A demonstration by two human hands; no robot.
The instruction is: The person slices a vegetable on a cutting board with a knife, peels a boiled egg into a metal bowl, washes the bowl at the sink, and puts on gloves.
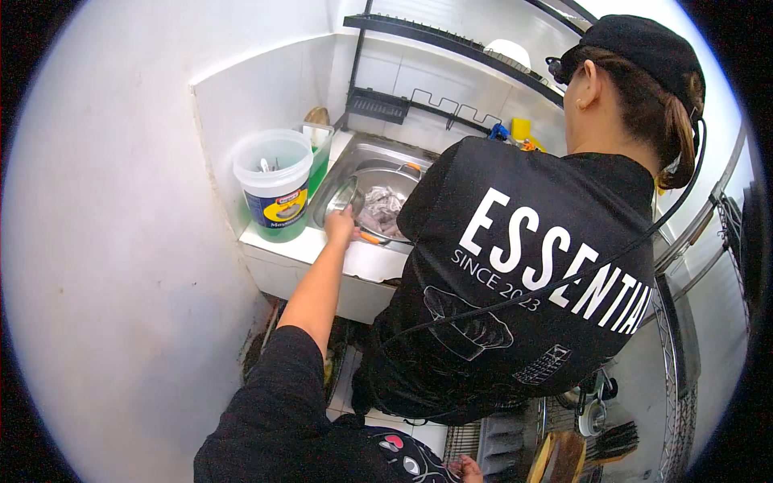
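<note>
My left hand (341, 224) reaches out to the sink and grips the rim of a small shiny bowl (345, 196), which is tilted. Beside the bowl is a wide metal pot (400, 178) with orange handles, standing in the sink basin. Greyish, wet-looking pieces (382, 211) lie in the pot; I cannot make out what they are. Low in the view, my right hand (469, 468) is partly cut off by the frame edge, near my patterned clothing. Its fingers look curled, and anything in them is hidden.
A co-worker in a black shirt (515, 266) and cap stands close on the right, hiding part of the sink (364, 147). Left of it stands a labelled plastic bucket (274, 181) holding green liquid and utensils. A black rack (451, 44) hangs above; a wall rises at left.
</note>
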